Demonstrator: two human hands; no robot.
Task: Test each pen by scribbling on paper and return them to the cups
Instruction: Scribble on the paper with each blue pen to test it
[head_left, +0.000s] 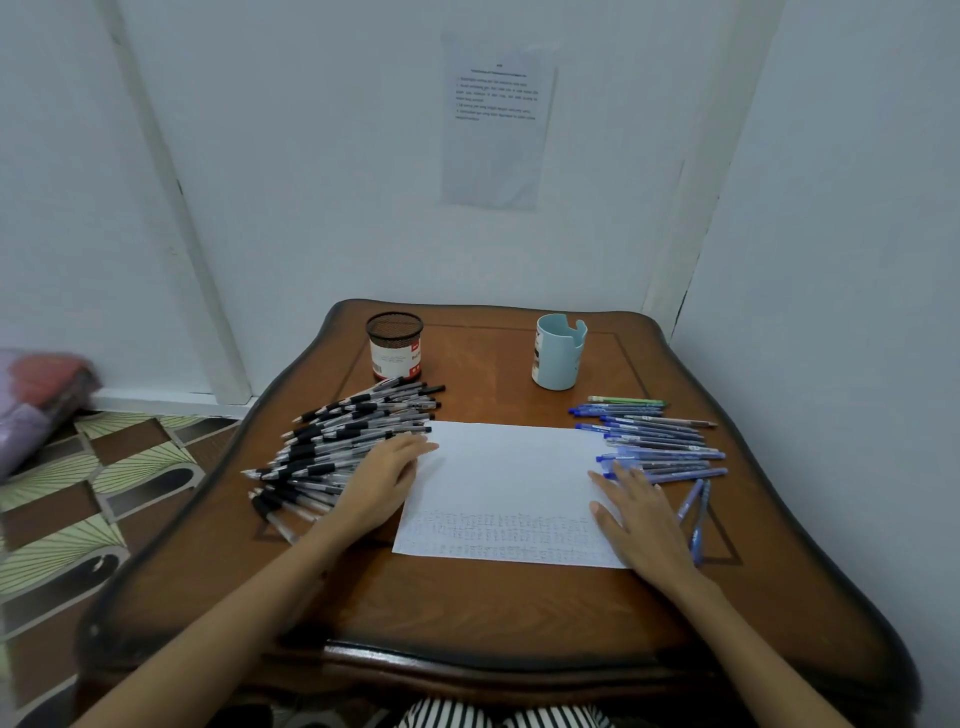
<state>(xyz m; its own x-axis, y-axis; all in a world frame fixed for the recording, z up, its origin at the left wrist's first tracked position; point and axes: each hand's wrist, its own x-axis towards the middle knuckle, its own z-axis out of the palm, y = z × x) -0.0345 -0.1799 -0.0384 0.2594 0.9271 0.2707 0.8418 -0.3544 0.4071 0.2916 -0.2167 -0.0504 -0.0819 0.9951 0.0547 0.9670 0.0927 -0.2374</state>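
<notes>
A white sheet of paper (506, 483) lies in the middle of the wooden table (467, 613), with faint scribble rows along its near edge. My left hand (382, 480) rests flat on the paper's left edge, beside a heap of several black-grip pens (343, 447). On the paper's right edge my right hand (641, 517) lies flat with fingers spread, its fingertips next to a pile of several blue pens (654, 441). A black mesh cup (395, 345) stands at the back left and a light blue cup (558, 351) at the back right. Neither hand holds a pen.
A green pen (626, 400) tops the blue pile. Two blue pens (696, 512) lie apart, right of my right hand. White walls close in behind and to the right, with a printed sheet (496, 119) taped up. Patterned floor and a cloth bundle (36, 400) lie to the left.
</notes>
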